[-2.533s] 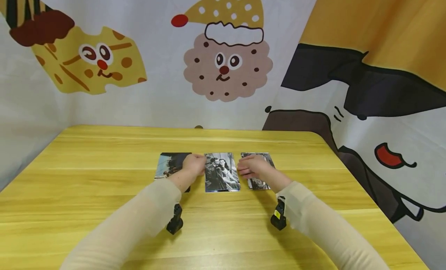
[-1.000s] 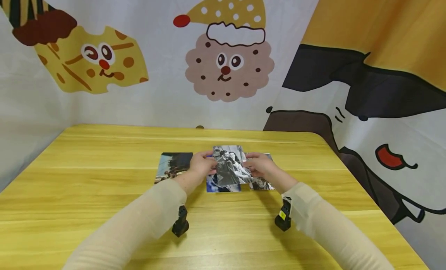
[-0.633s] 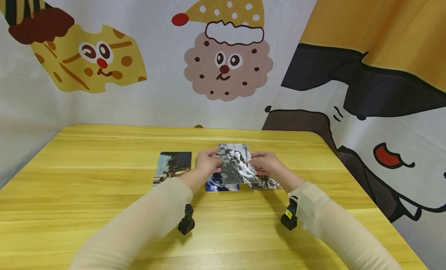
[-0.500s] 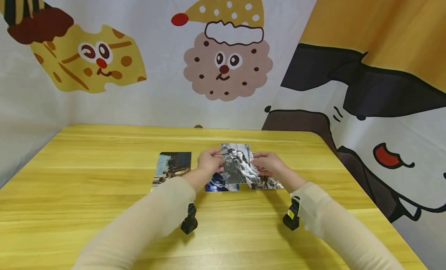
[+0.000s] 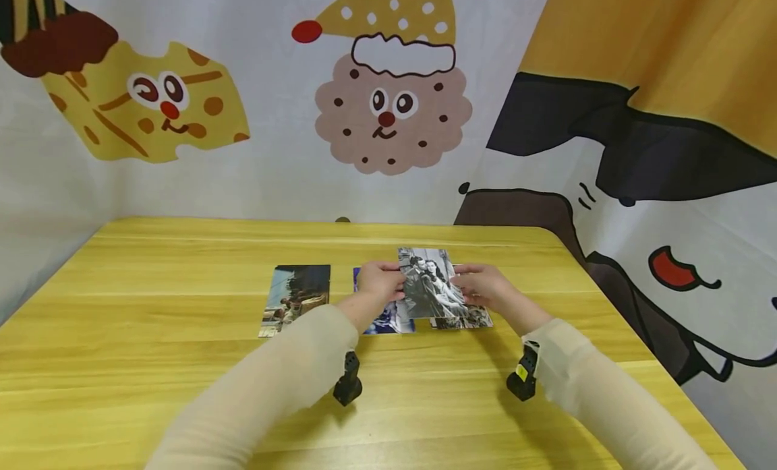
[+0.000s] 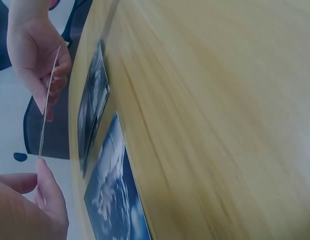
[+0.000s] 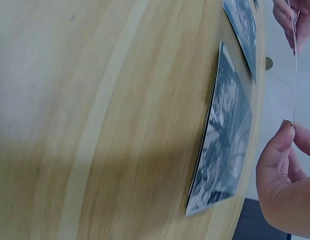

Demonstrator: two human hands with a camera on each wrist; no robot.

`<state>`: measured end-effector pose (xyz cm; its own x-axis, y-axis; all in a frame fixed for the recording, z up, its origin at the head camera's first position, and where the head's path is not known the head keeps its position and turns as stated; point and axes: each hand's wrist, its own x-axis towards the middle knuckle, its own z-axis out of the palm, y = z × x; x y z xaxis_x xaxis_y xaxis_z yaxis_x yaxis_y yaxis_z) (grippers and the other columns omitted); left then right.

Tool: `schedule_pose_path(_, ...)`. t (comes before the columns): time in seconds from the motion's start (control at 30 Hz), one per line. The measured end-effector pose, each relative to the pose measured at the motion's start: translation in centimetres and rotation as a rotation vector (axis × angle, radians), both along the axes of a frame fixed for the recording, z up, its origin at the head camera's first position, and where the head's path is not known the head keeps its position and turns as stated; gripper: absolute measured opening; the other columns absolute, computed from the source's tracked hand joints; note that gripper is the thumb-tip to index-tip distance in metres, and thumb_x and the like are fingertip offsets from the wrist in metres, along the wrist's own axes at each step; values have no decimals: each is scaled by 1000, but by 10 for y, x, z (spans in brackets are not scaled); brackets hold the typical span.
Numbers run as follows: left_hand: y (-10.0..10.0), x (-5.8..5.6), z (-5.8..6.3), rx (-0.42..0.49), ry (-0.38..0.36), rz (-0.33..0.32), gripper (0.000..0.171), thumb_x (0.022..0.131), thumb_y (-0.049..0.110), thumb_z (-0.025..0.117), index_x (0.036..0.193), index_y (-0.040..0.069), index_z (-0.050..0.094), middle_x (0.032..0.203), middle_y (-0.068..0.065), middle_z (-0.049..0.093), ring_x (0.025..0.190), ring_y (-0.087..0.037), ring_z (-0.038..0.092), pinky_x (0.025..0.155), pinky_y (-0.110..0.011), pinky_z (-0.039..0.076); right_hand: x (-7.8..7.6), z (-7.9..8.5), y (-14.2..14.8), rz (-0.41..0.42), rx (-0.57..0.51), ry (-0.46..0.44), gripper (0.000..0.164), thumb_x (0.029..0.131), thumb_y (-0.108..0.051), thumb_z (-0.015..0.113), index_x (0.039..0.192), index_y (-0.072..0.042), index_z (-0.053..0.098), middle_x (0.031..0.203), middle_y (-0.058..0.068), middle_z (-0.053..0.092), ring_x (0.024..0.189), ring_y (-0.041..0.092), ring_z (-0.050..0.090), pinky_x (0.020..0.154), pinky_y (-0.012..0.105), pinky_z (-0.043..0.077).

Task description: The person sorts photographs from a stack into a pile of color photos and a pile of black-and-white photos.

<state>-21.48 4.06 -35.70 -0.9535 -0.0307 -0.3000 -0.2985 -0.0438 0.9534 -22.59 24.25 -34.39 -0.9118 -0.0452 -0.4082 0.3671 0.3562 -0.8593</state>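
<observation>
A black-and-white photo print (image 5: 429, 284) of a couple is held above the table. My left hand (image 5: 379, 284) pinches its left edge and my right hand (image 5: 488, 288) pinches its right edge. Both wrist views show the print edge-on, clear of the table. Below it, partly covered, lie a blue-toned photo (image 5: 394, 320) in the middle and a black-and-white photo (image 5: 476, 317) on the right. In the right wrist view that right-hand photo (image 7: 225, 135) seems to have a thick edge. A colour photo (image 5: 297, 298) lies at the left.
The yellow wood-grain table (image 5: 152, 362) reaches back to a white cloth (image 5: 273, 187) printed with cartoon figures. A small black camera (image 5: 348, 382) hangs at the left wrist, and another black camera (image 5: 522, 375) at the right wrist.
Both hands have gripped the couple photo, lifted it off the middle spot and carried it right, towards the right-hand photo. The blue-toned photo beneath has come into view.
</observation>
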Motion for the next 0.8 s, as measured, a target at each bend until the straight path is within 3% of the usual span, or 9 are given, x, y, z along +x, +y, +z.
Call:
schedule_pose_path(0.23, 16, -1, -2, 20, 1, -8, 36, 83, -6, 55, 118, 0, 61, 113, -18, 63, 67, -12, 58, 63, -24, 58, -1, 1, 16, -27, 48, 1, 42, 90, -12, 60, 125, 8, 47, 75, -5, 54, 63, 5, 51, 61, 17, 51)
schedule_pose_path(0.5, 36, 0, -6, -48, 9, 10, 33, 84, -5, 52, 114, 1, 63, 115, -16, 62, 60, -16, 60, 62, -27, 59, -2, -4, 41, 50, -18, -4, 47, 86, -18, 67, 122, 7, 52, 73, -4, 58, 63, 6, 55, 61, 18, 52)
schedule_pose_path(0.63, 42, 4, -7, -48, 14, 11, 32, 84, -5, 51, 114, 0, 62, 114, -17, 63, 78, -24, 67, 64, -29, 59, -2, -7, 45, 27, 13, -18, 47, 89, -13, 61, 128, 10, 46, 71, -7, 58, 63, 3, 55, 61, 17, 52)
schedule_pose_path(0.8, 46, 7, -9, -37, 21, -33, 36, 87, -6, 50, 122, -1, 58, 120, -19, 61, 97, -28, 64, 66, -28, 58, -2, -8, 47, 0, 35, -22, 45, 92, -10, 56, 130, 11, 44, 71, -9, 58, 62, 3, 54, 59, 17, 52)
